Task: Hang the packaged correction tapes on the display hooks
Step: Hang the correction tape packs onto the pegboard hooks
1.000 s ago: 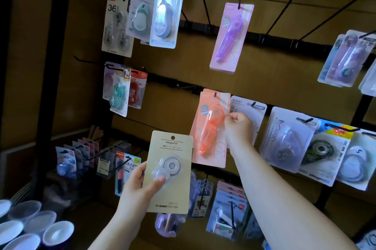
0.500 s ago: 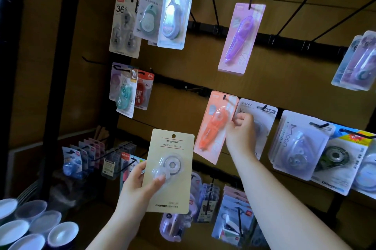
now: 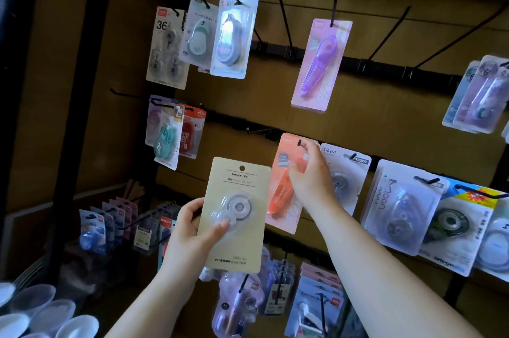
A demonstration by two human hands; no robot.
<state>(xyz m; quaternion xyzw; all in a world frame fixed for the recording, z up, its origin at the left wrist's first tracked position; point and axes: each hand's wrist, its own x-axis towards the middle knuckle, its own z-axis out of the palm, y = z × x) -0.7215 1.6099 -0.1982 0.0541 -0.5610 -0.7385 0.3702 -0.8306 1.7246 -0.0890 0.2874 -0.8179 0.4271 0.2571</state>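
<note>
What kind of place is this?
Probably a stationery shop. Rows of black hooks hold packaged correction tapes, like the purple pack; the left hand holds a cream pack, and the right hand holds an orange pack.

The cream-carded correction tape (image 3: 239, 200) stands upright, unhung, before the rack. The orange pack (image 3: 279, 191) hangs tilted on a black hook (image 3: 299, 142).

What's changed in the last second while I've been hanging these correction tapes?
The right hand slid from the right edge of the orange pack onto its front, fingers curled on it. The left hand still holds the cream pack, thumb on its blister.
</note>
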